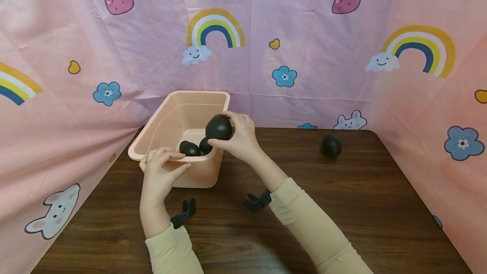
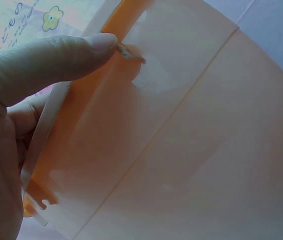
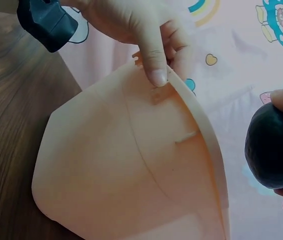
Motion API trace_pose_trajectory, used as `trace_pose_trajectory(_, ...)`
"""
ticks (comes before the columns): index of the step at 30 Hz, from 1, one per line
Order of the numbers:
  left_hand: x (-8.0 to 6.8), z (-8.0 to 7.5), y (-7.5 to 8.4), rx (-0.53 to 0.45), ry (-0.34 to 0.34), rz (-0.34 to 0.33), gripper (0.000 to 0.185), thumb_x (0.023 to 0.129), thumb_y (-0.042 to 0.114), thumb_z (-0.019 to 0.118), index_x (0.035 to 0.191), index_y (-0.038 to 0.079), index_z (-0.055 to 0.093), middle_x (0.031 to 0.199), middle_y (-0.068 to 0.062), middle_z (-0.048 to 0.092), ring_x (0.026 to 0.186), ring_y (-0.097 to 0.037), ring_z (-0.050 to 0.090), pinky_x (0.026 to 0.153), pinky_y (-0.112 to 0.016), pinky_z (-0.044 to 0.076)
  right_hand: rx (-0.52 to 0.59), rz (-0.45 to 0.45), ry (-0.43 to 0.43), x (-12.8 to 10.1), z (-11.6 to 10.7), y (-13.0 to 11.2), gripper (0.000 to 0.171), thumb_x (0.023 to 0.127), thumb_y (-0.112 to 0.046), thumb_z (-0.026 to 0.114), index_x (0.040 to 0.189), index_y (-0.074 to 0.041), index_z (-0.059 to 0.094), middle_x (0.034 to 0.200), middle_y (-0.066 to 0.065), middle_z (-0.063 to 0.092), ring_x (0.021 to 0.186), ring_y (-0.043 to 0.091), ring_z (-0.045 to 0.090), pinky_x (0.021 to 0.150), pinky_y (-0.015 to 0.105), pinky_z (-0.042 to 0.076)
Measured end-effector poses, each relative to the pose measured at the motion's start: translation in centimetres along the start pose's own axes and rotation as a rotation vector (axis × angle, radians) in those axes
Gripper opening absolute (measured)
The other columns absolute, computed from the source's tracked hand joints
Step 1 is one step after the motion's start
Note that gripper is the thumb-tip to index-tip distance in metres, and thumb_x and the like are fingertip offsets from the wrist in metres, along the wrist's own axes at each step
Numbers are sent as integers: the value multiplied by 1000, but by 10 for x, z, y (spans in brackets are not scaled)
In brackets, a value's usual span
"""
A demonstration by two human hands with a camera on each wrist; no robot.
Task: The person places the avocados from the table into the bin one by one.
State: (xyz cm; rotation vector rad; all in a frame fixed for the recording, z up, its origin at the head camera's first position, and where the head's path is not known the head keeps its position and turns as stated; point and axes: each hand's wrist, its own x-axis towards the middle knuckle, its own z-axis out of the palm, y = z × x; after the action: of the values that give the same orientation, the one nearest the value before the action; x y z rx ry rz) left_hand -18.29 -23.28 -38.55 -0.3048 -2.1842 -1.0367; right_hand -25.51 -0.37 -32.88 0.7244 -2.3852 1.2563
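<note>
My left hand (image 1: 157,172) grips the near rim of a peach plastic bin (image 1: 199,176), its thumb against the outer wall in the left wrist view. Between the thumb and fingers of my right hand (image 1: 242,138) is a dark avocado (image 1: 219,127), held over the bin's right near corner. Inside the bin lie two more dark avocados, one (image 1: 189,148) close to the near wall and another (image 1: 205,145) partly hidden behind the held one. In the right wrist view the held avocado (image 3: 271,147) shows beside the bin's rim.
Another avocado (image 1: 332,146) sits toward the back right of the dark wooden table (image 1: 289,172). Patterned pink cloth (image 1: 316,24) hangs along the back and both sides. Black wrist devices (image 1: 258,201) are worn on both arms.
</note>
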Motion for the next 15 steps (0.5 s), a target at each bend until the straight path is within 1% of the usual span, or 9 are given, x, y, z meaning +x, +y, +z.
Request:
trace_pose_trajectory(5,0,0,0,-7,-4,4,28,64,4,88,88,7,74,93,-2,63,99,-18,43,99,-42,6,-35,6,-23,4,6,0,77,69,-42,85,133,-17,52,120,-1,57,117,17,36,95,43,29)
trace_pose_trajectory(10,-1,0,1,-1,-3,9,28,64,4,88,88,7,74,92,-2,63,99,-19,43,98,-43,7,-47,-6,-29,7,13,-2,76,68,-42,85,132,-15,53,123,-1,57,118,18,37,95,42,29)
trace_pose_trajectory(15,0,0,0,12,-3,7,28,64,5,88,88,7,74,93,-2,63,100,-20,43,99,-45,7,-62,-19,-32,9,19,-6,75,67,-43,86,129,-17,55,121,-1,59,117,18,38,97,42,28)
